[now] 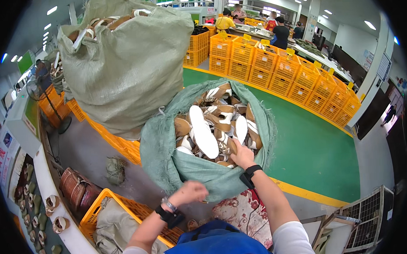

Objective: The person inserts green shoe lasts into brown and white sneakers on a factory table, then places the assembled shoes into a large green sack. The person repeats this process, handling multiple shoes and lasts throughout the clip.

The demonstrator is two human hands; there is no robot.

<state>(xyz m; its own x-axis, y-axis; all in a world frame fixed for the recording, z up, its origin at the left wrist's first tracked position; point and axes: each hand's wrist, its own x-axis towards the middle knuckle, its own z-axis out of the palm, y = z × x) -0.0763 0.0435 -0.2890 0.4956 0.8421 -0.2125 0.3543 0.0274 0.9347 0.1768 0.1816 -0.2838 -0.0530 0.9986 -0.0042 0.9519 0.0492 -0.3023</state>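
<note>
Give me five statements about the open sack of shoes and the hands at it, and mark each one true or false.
1. The right hand reaches inside the open green sack among the shoes. True.
2. The left hand rests on an orange crate. False: it is at the outside of the sack's front wall, near its lower edge.
3. The shoes in the sack are brown and white. True.
4. The second, fuller sack behind it lies flat on the green floor. False: it stands tall on the row of orange crates at the left.
5. Both wrists are bare. False: each wears a dark band.
</note>
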